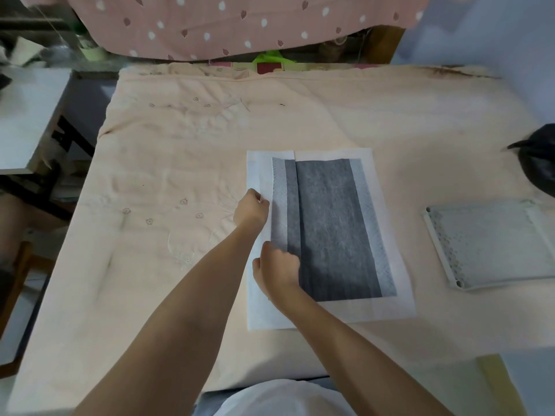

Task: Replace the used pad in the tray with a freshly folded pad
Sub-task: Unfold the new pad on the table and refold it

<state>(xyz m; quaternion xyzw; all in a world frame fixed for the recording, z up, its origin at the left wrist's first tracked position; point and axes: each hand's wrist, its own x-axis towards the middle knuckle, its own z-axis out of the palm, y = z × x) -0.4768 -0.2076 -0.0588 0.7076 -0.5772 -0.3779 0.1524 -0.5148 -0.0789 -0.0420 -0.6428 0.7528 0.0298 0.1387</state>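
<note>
A fresh pad point(327, 229) with a grey middle and white border lies flat on the peach cloth, its left strip partly folded inward. My left hand point(251, 209) pinches the white left border about halfway up. Lower on the same edge, my right hand point(277, 270) rests with fingers curled on the folded strip. The white perforated tray point(492, 243) sits on the cloth to the right of the pad, apart from both hands; it looks to hold a pale lining, though I cannot tell for sure.
The peach embroidered cloth point(180, 175) covers the table. A black bag point(540, 157) pokes in at the right edge. A white side table point(27, 115) stands to the left. A pink dotted sheet point(240, 22) hangs behind.
</note>
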